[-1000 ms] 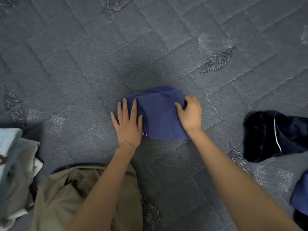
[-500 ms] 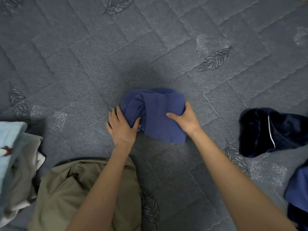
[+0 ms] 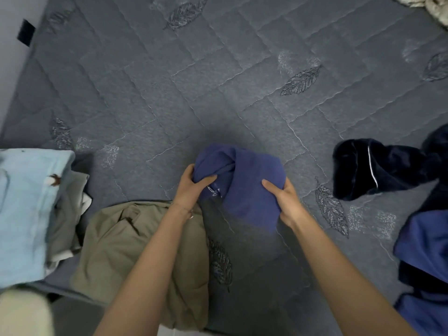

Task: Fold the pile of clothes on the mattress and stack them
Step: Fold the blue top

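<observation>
Hands grip the folded blue garment [image 3: 244, 187] from both sides, left hand [image 3: 191, 187] and right hand [image 3: 286, 202] clenched on it, lifted off the mattress [image 3: 218, 93], probably for stacking on the folded clothes [image 3: 26, 209] at left

View: a single one, from a wide-angle camera worn on the person's head.
Position: above the mattress [image 3: 218, 81], at head height over it.
Direction: forward and steeply down; both forearms enter from the bottom edge.
Nearness: at arm's reach. The left hand [image 3: 190, 189] and right hand [image 3: 287, 203], gripping the blue garment [image 3: 249, 190], sit just below centre.
Frame edges: light blue stack [image 3: 24, 202] at left, dark navy garment [image 3: 378, 166] at right, a pale strip [image 3: 12, 57] beyond the mattress top left.
</observation>
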Demonstrator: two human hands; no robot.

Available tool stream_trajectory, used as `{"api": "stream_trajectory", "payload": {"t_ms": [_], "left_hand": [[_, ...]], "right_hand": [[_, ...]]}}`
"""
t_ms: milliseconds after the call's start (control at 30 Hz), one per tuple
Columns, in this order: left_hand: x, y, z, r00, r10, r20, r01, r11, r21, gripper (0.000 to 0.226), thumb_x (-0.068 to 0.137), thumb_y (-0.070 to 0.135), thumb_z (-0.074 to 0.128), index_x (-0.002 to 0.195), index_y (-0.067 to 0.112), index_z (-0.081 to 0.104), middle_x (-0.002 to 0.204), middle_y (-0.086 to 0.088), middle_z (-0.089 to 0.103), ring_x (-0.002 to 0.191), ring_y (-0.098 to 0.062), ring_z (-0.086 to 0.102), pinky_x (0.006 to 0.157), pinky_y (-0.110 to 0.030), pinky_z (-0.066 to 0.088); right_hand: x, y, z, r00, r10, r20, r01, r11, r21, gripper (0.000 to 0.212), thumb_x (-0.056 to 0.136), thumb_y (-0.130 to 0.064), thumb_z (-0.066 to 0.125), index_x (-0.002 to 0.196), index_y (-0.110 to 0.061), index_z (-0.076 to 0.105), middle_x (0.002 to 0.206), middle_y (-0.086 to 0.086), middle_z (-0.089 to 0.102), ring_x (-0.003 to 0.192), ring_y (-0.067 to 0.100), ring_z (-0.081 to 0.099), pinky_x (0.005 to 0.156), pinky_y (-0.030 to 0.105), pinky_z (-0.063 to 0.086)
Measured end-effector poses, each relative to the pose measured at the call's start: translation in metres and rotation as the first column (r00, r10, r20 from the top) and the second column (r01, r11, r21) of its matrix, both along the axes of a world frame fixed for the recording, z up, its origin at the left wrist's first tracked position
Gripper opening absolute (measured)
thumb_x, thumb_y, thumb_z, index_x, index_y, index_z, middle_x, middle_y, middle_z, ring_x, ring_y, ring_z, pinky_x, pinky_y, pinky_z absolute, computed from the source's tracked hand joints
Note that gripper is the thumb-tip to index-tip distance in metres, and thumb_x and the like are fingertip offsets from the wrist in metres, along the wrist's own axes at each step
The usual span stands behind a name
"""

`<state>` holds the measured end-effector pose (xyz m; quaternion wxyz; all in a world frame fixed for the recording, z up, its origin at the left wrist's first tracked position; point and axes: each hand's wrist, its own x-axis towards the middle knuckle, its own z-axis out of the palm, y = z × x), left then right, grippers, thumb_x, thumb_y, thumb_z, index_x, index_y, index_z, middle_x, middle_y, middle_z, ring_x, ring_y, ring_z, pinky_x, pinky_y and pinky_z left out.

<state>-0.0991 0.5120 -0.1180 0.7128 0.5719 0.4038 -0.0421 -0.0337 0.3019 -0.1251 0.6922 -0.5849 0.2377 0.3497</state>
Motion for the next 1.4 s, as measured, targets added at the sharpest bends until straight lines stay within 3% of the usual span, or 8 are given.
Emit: {"api": "stream_trajectory", "payload": {"t_ms": [533,733,900,967,1033,1100,1200,1400], "left_hand": [[-0.211,0.074,0.07,0.961,0.268,0.072,-0.275,0.955,0.111,0.027,0.077,0.024,0.075,0.101,0.022,0.062,0.093,0.007,0.071,0.085,-0.011,0.068,0.072,-0.025,0.055],[-0.263,0.123,0.056,0.984,0.174,0.043,-0.179,0.941,0.288,0.011,0.089,0.017,0.064,0.094,0.025,0.058,0.093,0.004,0.065,0.083,-0.01,0.064,0.077,-0.032,0.054],[-0.278,0.148,0.02,0.998,-0.04,-0.054,0.059,0.907,0.417,0.032,0.084,0.02,0.071,0.111,0.019,0.055,0.109,0.0,0.063,0.1,-0.013,0.062,0.087,-0.031,0.05],[-0.284,0.147,0.001,0.973,-0.14,-0.185,0.218,0.825,0.521,0.06,0.083,0.026,0.072,0.134,0.014,0.044,0.13,-0.007,0.055,0.118,-0.023,0.053,0.097,-0.035,0.044],[-0.293,0.142,-0.012,0.926,-0.221,-0.307,0.378,0.553,0.742,0.069,0.087,0.033,0.066,0.144,0.01,0.034,0.141,-0.016,0.045,0.126,-0.033,0.046,0.102,-0.043,0.039],[-0.297,0.133,-0.016,0.897,-0.265,-0.355,0.413,0.213,0.885,0.063,0.09,0.041,0.053,0.144,0.015,0.034,0.143,-0.023,0.04,0.129,-0.041,0.041,0.104,-0.052,0.034],[-0.298,0.116,-0.023,0.773,-0.496,-0.395,0.423,-0.062,0.904,0.055,0.094,0.045,0.04,0.144,0.021,0.039,0.15,-0.019,0.034,0.14,-0.037,0.025,0.114,-0.053,0.017],[-0.307,0.107,-0.054,0.547,-0.511,-0.663,0.713,-0.131,0.689,0.059,0.098,0.054,0.01,0.143,0.023,0.034,0.145,-0.013,0.044,0.137,-0.028,0.026,0.11,-0.055,0.018]], "right_hand": [[-0.183,0.098,0.075,0.965,0.171,0.199,-0.16,0.985,-0.07,0.023,0.088,-0.012,0.068,0.1,-0.029,0.057,0.098,-0.011,0.066,0.087,-0.001,0.065,0.075,0.021,0.055],[-0.243,0.143,0.058,0.972,0.115,0.204,-0.076,0.979,-0.187,0.022,0.086,-0.019,0.071,0.097,-0.031,0.057,0.097,-0.013,0.065,0.091,0.006,0.064,0.081,0.028,0.053],[-0.272,0.158,0.029,0.97,0.121,0.212,-0.043,0.939,-0.34,0.038,0.085,-0.011,0.071,0.117,-0.009,0.051,0.103,-0.004,0.059,0.104,0.02,0.059,0.068,0.01,0.043],[-0.284,0.158,0.016,0.949,0.189,0.252,-0.048,0.877,-0.478,0.055,0.081,-0.006,0.072,0.129,-0.006,0.044,0.119,0.002,0.053,0.116,0.021,0.052,0.077,0.003,0.035],[-0.295,0.155,0.007,0.876,0.34,0.343,-0.067,0.79,-0.61,0.076,0.078,-0.006,0.073,0.142,-0.006,0.033,0.14,0.01,0.039,0.129,0.018,0.037,0.099,0.002,0.022],[-0.304,0.151,0.0,0.699,0.604,0.382,-0.081,0.598,-0.797,0.079,0.082,-0.02,0.069,0.148,-0.01,0.028,0.152,0.016,0.026,0.138,0.026,0.023,0.114,0.026,0.014],[-0.313,0.15,-0.013,0.398,0.87,0.29,-0.135,0.368,-0.92,0.06,0.09,-0.041,0.047,0.144,-0.014,0.041,0.154,0.018,0.029,0.143,0.035,0.017,0.115,0.046,0.007],[-0.313,0.143,-0.031,0.287,0.957,0.039,-0.38,0.151,-0.912,0.074,0.088,-0.058,0.015,0.15,-0.02,0.03,0.158,0.01,0.022,0.147,0.033,0.012,0.116,0.042,-0.006]]}}
